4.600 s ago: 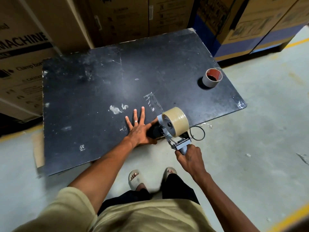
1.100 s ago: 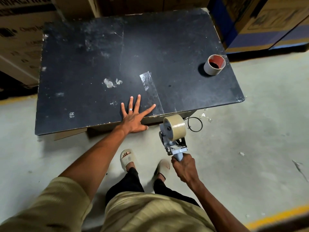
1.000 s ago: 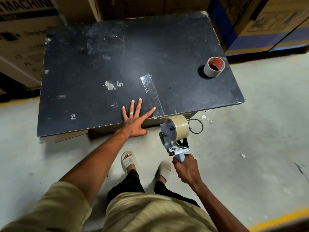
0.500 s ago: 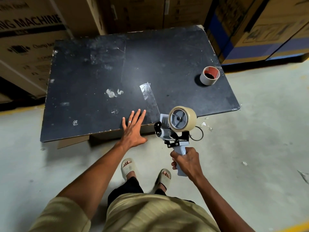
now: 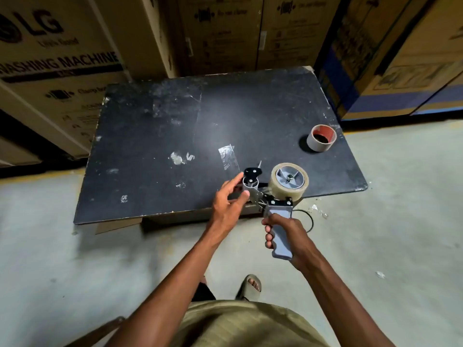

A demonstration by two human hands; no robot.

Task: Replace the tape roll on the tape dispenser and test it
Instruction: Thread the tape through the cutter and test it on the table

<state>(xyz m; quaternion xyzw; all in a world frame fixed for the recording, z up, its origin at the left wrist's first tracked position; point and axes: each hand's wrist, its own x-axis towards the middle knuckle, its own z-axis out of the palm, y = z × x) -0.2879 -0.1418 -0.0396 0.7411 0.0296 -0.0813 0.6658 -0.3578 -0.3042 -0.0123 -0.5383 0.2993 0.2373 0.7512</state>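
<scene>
Left hand (image 5: 226,202) off table since 0.5 s ago, fingers now pinching roller, right hand (image 5: 288,234) gripping tape dispenser (image 5: 280,196) handle

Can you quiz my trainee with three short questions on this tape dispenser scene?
1. Which hand grips the grey handle of the grey handheld tape dispenser?
2. True or false: the nearly empty white cardboard tape core with the red inside lies on the floor.
3. Where is the beige roll of packing tape? A) on the dispenser's hub B) on the black tabletop C) in the left hand

Key: 1. The right hand. 2. False; it stands on the tabletop, near the right edge. 3. A; the left hand's fingers are at the dispenser's front roller.
</scene>
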